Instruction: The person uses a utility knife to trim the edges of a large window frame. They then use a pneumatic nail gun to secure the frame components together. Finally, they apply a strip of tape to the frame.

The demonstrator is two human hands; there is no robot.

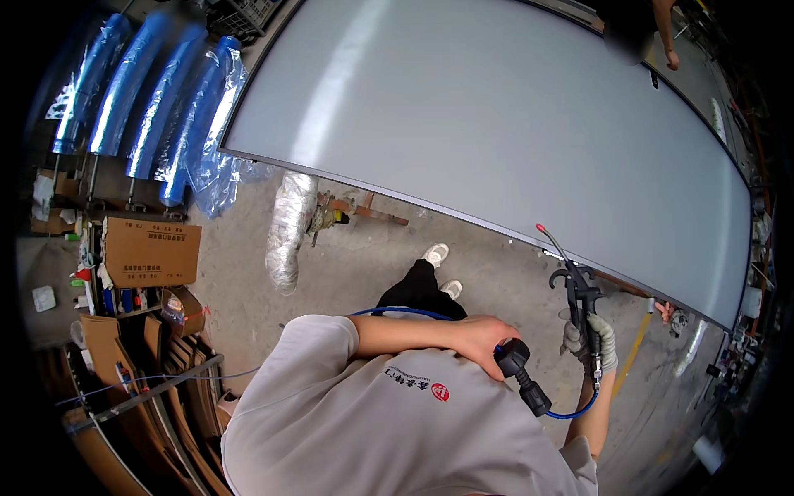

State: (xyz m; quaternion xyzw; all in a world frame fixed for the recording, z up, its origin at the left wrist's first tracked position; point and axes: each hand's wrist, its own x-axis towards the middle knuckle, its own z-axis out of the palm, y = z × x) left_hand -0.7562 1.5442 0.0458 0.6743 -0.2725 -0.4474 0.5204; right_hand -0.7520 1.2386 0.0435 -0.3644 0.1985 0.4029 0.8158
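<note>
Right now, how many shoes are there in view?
2: one pale shoe farther forward on the floor, the other shoe nearer and to its right. More may be hidden beneath the grey panel.

Air gun (576,288) matt, plastic-looking; large panel (496,124) smooth, softly glossy; rolls (126,91) shiny plastic film; carton (151,253) matt cardboard.

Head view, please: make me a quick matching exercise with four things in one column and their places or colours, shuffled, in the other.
Things:
1. Air gun
2. Plastic rolls
3. Cardboard box
4. Large panel

Places or colours:
A. Brown, at the left of the picture
B. Grey, spanning the upper middle and right
C. Held in the gloved right hand
D. Blue, side by side at the upper left

Pairs: 1-C, 2-D, 3-A, 4-B
</note>
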